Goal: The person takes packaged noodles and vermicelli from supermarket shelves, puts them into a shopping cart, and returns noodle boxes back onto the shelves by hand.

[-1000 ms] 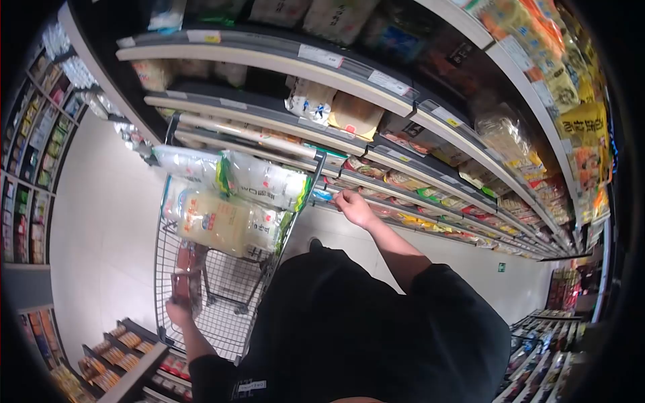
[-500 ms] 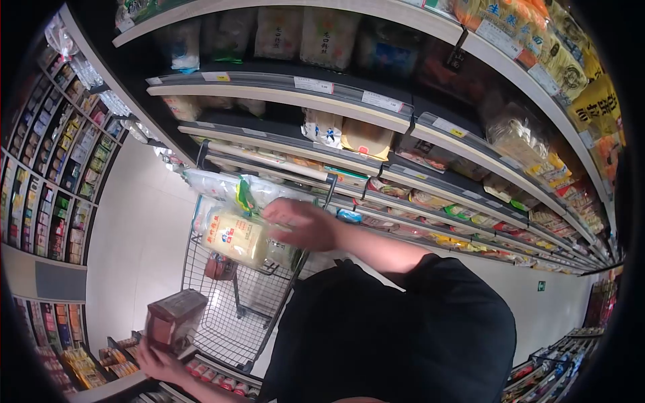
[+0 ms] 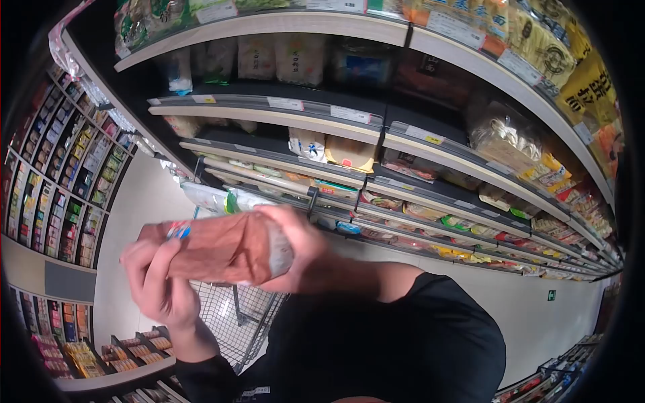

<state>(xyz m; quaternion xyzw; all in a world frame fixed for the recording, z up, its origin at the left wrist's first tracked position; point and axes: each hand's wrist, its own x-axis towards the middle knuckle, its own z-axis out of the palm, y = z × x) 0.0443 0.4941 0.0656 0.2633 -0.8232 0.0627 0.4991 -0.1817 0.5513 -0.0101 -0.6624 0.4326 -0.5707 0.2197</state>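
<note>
A reddish-brown package [image 3: 218,248], blurred by motion, is held up in front of me above the shopping cart. One face carries a small blue and red label, and its right end looks pale. My left hand [image 3: 158,279] has its fingers curled round the package's left end. At the opposite end my right hand [image 3: 295,245] grips it, thumb on top and fingers underneath. Behind it, the shopping cart [image 3: 262,322] shows its wire basket and its handle. A white bag with a green mark [image 3: 228,200] shows just above the package.
Long shelves [image 3: 282,114] of bagged noodles and dry goods run across the top and right. Another packed rack [image 3: 60,181] stands across the aisle floor [image 3: 131,195] at left. A low display of small packets [image 3: 134,349] lies at lower left.
My left hand has brought the brown package up and right from the lower left. My right hand, earlier at the cream-coloured bag over the cart, now grips the package too.
</note>
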